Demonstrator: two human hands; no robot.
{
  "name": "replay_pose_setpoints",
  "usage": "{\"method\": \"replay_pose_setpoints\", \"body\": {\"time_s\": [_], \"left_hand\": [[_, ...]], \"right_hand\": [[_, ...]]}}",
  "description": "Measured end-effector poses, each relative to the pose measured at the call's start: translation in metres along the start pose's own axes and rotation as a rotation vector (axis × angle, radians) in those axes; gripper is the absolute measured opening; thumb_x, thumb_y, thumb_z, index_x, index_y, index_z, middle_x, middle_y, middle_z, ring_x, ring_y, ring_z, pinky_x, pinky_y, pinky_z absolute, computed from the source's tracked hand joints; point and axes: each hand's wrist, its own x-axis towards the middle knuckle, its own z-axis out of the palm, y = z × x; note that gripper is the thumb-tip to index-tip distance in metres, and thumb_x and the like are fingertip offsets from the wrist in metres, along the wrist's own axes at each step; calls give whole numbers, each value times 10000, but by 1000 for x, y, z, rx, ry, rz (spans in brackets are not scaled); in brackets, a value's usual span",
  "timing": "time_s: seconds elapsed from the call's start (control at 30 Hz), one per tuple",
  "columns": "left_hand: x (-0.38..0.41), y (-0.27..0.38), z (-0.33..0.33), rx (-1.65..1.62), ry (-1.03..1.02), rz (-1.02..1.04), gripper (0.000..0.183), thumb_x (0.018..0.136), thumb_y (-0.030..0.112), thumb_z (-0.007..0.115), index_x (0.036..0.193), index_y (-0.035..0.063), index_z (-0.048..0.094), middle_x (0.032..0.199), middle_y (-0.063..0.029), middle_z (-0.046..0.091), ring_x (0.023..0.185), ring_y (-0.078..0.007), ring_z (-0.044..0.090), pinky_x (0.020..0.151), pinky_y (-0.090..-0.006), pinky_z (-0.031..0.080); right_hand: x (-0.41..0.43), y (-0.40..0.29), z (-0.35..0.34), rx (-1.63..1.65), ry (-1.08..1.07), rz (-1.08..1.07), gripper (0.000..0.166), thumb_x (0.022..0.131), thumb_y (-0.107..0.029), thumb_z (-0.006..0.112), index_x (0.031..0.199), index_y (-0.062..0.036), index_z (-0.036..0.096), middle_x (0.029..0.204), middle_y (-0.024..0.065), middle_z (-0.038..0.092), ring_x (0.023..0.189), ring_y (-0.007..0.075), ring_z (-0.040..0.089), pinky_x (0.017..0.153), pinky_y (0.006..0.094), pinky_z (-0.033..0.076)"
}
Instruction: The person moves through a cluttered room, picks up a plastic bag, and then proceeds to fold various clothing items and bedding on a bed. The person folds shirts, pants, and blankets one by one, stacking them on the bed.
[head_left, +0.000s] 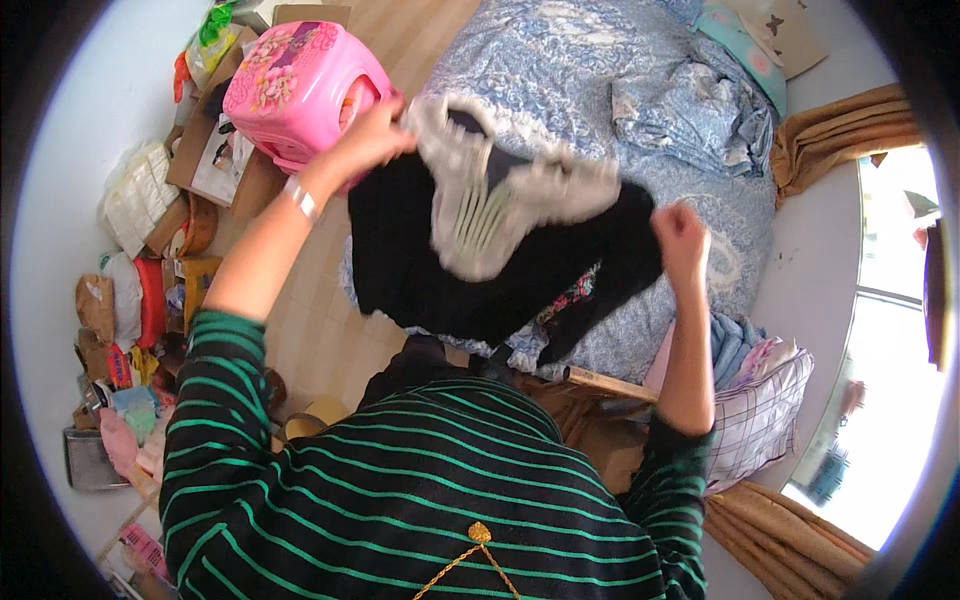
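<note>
A black garment with a pale cream ruffled collar or bib (472, 292) hangs spread between my two hands, over the near edge of the bed. At its upper left, my left hand (375, 135) pinches the cloth beside the cream part. On the other side, my right hand (682, 236) is closed on the black cloth at its right end. The cream part is blurred by motion. A small patch of flowered cloth (574, 292) shows near the garment's lower right edge.
A bed with a blue patterned cover (540, 60) lies ahead, a crumpled matching cloth (690, 120) on it. A pink plastic stool (300, 90) and cardboard boxes (202, 161) stand left. A checked fabric bag of clothes (757, 427) sits right, near a wooden bar (607, 382).
</note>
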Motion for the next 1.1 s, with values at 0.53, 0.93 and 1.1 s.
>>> {"method": "replay_pose_setpoints", "body": {"time_s": [0.53,0.93,1.1], "left_hand": [[-9,-323,179,-262,244,-668,532,691,312,669,1072,-37,542,977,-212,602,901,-313,597,776,-404,454],[15,-321,216,169,486,-596,241,643,237,674,771,36,637,752,-178,631,729,-349,606,642,-421,473],[25,-360,174,-232,658,-656,161,583,169,639,562,14,604,522,-115,577,532,-248,585,548,-389,449]], "right_hand": [[-172,202,198,504,-413,998,257,800,-186,620,998,-41,542,820,54,594,645,150,587,484,286,487],[-124,203,313,1127,121,1833,264,817,-281,620,793,-69,466,622,4,480,524,140,522,466,276,426],[-87,192,306,1460,500,1561,199,773,-116,576,659,-149,415,518,-48,379,395,76,382,366,201,336]]}}
